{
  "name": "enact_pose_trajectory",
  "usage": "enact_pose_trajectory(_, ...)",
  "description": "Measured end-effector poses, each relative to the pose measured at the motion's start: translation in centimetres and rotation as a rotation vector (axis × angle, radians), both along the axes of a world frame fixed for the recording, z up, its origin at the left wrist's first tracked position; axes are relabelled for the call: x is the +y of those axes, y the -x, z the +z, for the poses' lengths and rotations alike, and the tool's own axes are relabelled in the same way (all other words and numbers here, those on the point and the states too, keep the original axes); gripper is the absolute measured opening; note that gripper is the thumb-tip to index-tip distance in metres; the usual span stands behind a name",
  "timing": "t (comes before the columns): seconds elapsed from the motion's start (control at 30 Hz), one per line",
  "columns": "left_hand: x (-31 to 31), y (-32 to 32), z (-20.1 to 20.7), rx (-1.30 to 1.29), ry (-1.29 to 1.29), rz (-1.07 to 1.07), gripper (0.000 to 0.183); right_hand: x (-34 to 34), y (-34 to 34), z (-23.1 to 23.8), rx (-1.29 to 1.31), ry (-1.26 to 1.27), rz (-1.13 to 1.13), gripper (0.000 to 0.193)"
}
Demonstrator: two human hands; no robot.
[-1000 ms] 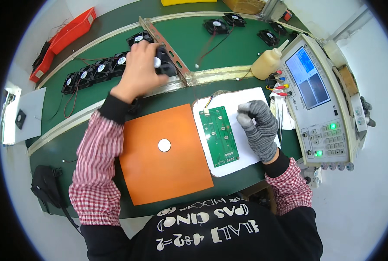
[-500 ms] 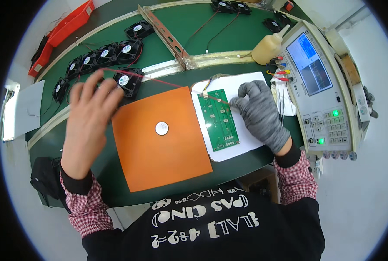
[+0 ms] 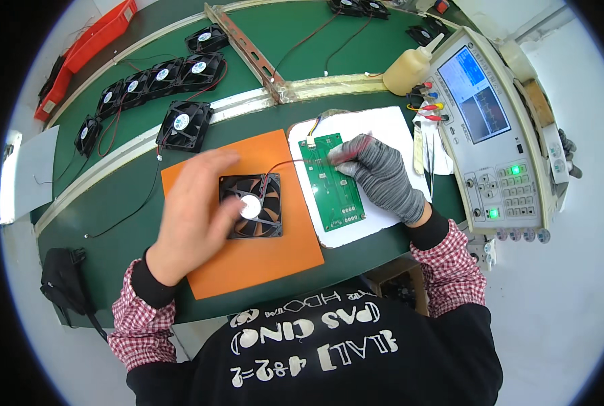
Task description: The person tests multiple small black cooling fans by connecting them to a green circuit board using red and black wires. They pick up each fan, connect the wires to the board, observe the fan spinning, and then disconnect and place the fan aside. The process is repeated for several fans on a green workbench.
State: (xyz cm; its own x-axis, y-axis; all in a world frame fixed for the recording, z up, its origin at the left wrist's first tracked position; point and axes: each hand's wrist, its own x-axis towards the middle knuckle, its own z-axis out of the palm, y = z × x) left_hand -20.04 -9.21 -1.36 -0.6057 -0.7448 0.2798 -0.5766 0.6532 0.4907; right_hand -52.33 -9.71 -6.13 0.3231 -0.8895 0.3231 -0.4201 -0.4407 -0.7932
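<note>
A black cooling fan (image 3: 273,227) with a white hub label sits on an orange mat (image 3: 275,267). My bare left hand (image 3: 197,210) is at its left side, slightly blurred, fingers stretched and thumb apart over the fan's edge; whether it touches cannot be told. From the fan a thin red lead (image 3: 285,162) runs right to my gloved right hand (image 3: 376,172). That hand is closed in a pinch over a green circuit board (image 3: 332,193), with the lead at its fingertips; the lead's end is hidden. The board lies on a white sheet (image 3: 390,122), with a wired white connector (image 3: 310,141) at its top.
Another fan (image 3: 185,126) stands beyond the mat, its lead trailing left. Several fans (image 3: 161,78) line the back left, near a metal bar (image 3: 244,51). At right are a squeeze bottle (image 3: 407,73), tweezers (image 3: 432,159) and a lit test instrument (image 3: 498,128). A red bin (image 3: 99,44) is far left.
The fan now sits on the mat, where only a white disc showed before. My left hand has come right and nearer from the back-left fan. My right hand has shifted slightly left over the board.
</note>
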Motion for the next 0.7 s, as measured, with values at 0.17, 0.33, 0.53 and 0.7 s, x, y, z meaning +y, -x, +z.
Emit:
enact_pose_trajectory(0.17,1.5,2.5,-0.7,-0.102,-0.023,-0.055,0.101,-0.7,0.1,-0.2,0.317,0.350,0.101,0.025)
enact_pose_trajectory(0.33,1.3,2.4,-0.4,-0.085,0.033,-0.032,0.095,-1.0,0.5,0.0,0.308,0.333,0.157,0.023)
enact_pose_trajectory(0.53,5.9,2.5,3.8,0.079,1.001,0.041,0.033,-0.3,-0.1,-0.8,0.114,0.165,0.032,0.022)
enact_pose_trajectory(0.7,6.7,0.2,6.0,0.898,-0.764,-0.444,0.045,-0.4,0.2,-1.1,0.178,0.209,0.019,0.019)
